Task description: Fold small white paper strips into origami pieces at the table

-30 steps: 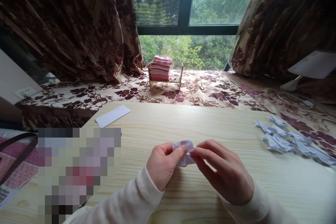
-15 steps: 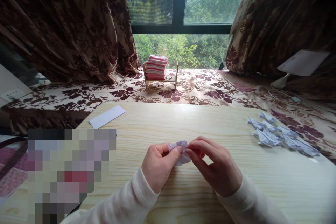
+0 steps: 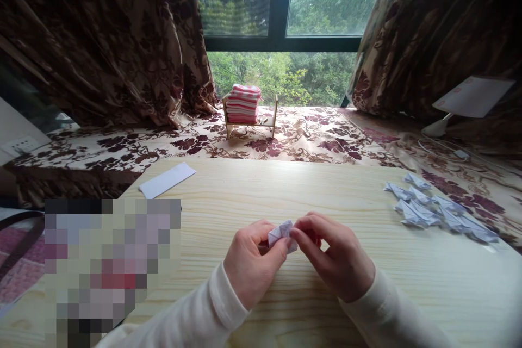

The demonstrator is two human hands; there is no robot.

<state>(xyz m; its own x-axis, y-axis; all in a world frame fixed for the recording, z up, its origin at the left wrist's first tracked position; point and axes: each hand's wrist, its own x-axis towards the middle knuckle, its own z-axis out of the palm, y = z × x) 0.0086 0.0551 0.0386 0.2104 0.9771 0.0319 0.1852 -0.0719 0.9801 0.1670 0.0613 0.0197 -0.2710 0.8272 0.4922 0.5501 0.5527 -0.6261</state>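
Observation:
A small piece of folded pale paper (image 3: 280, 232) is pinched between both my hands just above the light wooden table (image 3: 310, 196). My left hand (image 3: 252, 263) grips its left side with thumb and fingers closed. My right hand (image 3: 335, 258) pinches its right side, fingers curled. Both sleeves are cream-coloured. Most of the paper is hidden by my fingers.
Several folded paper pieces (image 3: 436, 211) lie in a row at the table's right. A white paper strip (image 3: 167, 180) lies at the far left. A pixelated area (image 3: 112, 272) covers the near left. Beyond, a small wooden rack with striped cloths (image 3: 244, 106) stands on the floral sill.
My hands have closed tighter on the paper, which looks smaller and more folded. The view shifted slightly between the earliest frame and the later ones.

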